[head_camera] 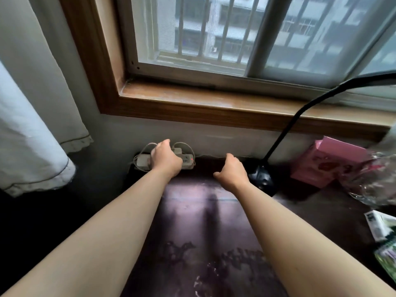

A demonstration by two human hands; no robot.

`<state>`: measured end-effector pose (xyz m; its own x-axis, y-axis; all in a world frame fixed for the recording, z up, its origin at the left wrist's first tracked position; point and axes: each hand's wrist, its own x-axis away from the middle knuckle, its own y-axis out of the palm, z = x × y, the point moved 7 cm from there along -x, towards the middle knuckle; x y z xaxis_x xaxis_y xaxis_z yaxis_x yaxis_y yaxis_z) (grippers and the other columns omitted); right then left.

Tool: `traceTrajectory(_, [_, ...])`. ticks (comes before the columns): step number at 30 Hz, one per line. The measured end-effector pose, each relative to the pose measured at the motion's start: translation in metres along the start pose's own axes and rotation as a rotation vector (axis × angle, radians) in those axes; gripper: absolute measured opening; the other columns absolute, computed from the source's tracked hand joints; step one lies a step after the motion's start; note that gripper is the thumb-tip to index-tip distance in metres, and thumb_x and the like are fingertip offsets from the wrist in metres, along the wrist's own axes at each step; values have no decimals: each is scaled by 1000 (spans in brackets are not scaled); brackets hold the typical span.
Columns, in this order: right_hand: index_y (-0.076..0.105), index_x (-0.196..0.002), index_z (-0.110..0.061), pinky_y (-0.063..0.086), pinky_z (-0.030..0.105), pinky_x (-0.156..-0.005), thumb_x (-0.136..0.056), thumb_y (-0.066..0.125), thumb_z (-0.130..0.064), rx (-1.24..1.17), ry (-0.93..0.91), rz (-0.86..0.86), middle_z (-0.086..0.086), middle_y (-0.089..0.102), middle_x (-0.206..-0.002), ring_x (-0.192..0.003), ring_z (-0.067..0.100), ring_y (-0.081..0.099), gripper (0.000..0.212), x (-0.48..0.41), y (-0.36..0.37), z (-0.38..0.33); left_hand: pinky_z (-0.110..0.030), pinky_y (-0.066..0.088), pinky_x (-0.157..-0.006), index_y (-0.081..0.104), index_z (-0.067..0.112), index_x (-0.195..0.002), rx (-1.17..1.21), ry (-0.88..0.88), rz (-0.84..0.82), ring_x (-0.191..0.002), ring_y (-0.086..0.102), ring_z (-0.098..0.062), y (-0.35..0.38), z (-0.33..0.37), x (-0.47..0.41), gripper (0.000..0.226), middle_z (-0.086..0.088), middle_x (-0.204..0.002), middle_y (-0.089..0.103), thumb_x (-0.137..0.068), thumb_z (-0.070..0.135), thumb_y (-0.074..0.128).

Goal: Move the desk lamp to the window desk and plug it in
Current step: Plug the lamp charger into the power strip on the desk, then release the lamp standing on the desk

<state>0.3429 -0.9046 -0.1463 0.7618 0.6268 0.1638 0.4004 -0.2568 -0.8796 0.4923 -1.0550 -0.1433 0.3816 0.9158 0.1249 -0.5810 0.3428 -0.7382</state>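
Observation:
A black desk lamp stands on the dark window desk (192, 221) at the right, its base (262, 176) near the wall and its thin gooseneck (300, 116) curving up to the right edge. A grey power strip (143, 161) with a lit red light lies at the desk's back left corner against the wall, with white cords looped behind it. My left hand (166, 158) rests on top of the strip, fingers curled over it; any plug under it is hidden. My right hand (232, 171) hovers beside the lamp base, fingers curled, holding nothing I can see.
A pink box (327, 161) and a crinkled clear plastic bag (377, 179) sit at the right of the desk. Small printed packets (381, 228) lie at the right edge. A white curtain (32, 125) hangs at the left. A wooden window sill (214, 103) runs above the wall.

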Motion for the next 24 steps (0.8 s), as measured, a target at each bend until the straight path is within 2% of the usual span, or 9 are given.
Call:
traceTrajectory(4, [45,-127,-4,45,38,-93,-84,65,-20,-8,6,7,17,54,-132,-122,35,53,51,22,-18,30,-38,37,-111,40,14,-144,16,27,-29,-135,44,-29,18,20,34,72,-10,-146,47,-78,19,67])
traceTrajectory(9, [48,-114,-4,46,37,-81,-85,62,-20,2,11,21,16,58,-121,-108,35,57,37,53,-41,69,-40,39,-110,40,16,-144,39,53,-51,-135,44,-28,37,45,83,70,-8,-146,47,-77,12,62])
traceTrajectory(16, [51,-116,-6,48,36,-87,-83,60,-17,-62,-8,59,14,61,-122,-110,33,58,36,96,-74,119,-38,41,-107,42,16,-143,82,97,-72,-130,49,-26,59,80,151,66,-4,-145,49,-80,8,58])
traceTrajectory(21, [51,-110,-5,44,32,-75,-84,61,-17,-72,-4,82,14,63,-113,-104,34,59,31,118,-95,153,-33,42,-104,46,16,-140,124,120,-82,-129,50,-24,71,102,188,61,-3,-143,52,-81,7,57])
traceTrajectory(24, [51,-117,-5,48,36,-81,-84,62,-18,-67,1,103,15,63,-113,-106,35,59,37,126,-108,170,-30,42,-102,47,15,-139,134,143,-86,-129,51,-23,78,113,206,60,-3,-142,53,-81,6,57])
